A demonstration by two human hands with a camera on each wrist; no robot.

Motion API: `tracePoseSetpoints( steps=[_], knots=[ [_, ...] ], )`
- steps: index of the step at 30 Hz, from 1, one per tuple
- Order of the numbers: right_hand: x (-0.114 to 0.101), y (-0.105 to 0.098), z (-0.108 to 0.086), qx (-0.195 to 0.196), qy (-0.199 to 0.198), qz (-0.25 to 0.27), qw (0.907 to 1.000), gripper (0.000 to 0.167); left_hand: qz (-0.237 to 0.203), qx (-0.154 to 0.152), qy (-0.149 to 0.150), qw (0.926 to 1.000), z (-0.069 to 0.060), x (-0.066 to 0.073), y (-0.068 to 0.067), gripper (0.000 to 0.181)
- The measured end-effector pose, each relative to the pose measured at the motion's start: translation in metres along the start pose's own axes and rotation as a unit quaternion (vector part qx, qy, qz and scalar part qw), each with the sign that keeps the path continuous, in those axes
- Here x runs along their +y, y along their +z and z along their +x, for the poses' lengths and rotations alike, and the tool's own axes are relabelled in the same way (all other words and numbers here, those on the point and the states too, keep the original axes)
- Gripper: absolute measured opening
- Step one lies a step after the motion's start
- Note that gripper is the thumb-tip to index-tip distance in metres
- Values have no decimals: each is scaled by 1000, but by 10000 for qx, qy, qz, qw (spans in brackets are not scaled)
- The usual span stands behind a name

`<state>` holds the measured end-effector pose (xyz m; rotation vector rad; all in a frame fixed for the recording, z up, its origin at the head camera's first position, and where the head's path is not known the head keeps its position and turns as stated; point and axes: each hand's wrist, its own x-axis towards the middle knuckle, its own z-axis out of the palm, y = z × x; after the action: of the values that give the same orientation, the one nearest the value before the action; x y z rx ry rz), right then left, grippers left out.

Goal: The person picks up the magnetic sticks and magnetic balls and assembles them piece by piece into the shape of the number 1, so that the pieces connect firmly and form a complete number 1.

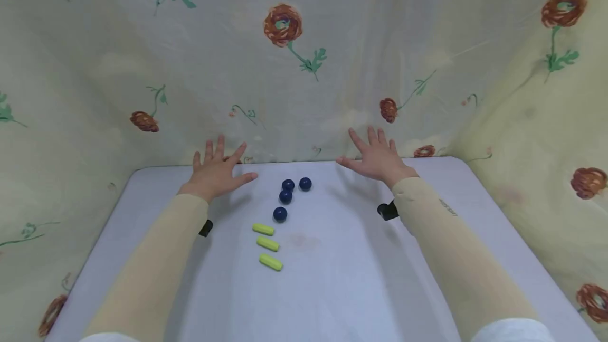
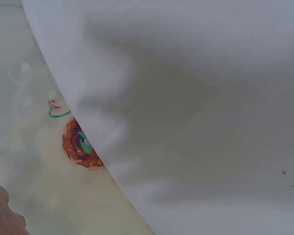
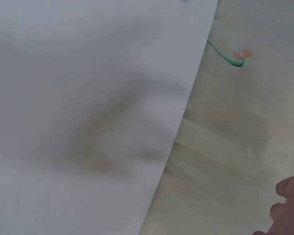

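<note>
Both hands are held over the far part of the white table, fingers spread and nothing in them. The left hand [image 1: 214, 173] is left of several dark blue balls [image 1: 285, 196]; the right hand [image 1: 378, 159] is to their right, palm down. Nearer the front, three yellow-green pieces [image 1: 268, 243] lie in a column just below the balls. Part of the left hand [image 2: 5, 213] shows at the lower left of the left wrist view, and part of the right hand [image 3: 290, 208] at the lower right of the right wrist view. Hand shadows fall on the table.
The white table [image 1: 323, 300] has its far edge just under the hands. A cloth [image 1: 351, 67] with printed flowers hangs behind it and continues at both sides. Small black devices [image 1: 388, 210] are at both wrists.
</note>
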<state>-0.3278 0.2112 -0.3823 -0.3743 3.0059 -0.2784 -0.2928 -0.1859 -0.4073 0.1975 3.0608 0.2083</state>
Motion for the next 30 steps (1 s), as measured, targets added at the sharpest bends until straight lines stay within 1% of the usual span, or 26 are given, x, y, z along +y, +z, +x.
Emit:
tracePoseSetpoints(
  steps=[3,7,10,14,19,24,27,30],
  knots=[
    [2,1,-2,84,-34,35,10000,102,-35,106,101,9999,0,2,3,96],
    [3,5,-6,174,-90,105,9998,101,-126,331,257,9990,-2,4,7,96],
    [2,9,-11,203,-118,286,9993,100,-177,421,357,9983,-7,4,10,96],
    [-1,15,-19,226,-162,511,9983,98,-197,423,475,9978,-15,3,13,94],
    [-5,27,-31,260,-261,602,9975,97,-244,366,495,9978,-30,1,17,92],
    [-8,42,-43,393,-424,699,9959,93,-366,336,546,9973,-50,3,22,90],
    [-12,53,-49,444,-549,756,9946,90,-454,410,545,9966,-64,6,27,88],
    [-15,62,-55,498,-660,900,9925,87,-586,591,622,9946,-76,8,34,84]
  ],
)
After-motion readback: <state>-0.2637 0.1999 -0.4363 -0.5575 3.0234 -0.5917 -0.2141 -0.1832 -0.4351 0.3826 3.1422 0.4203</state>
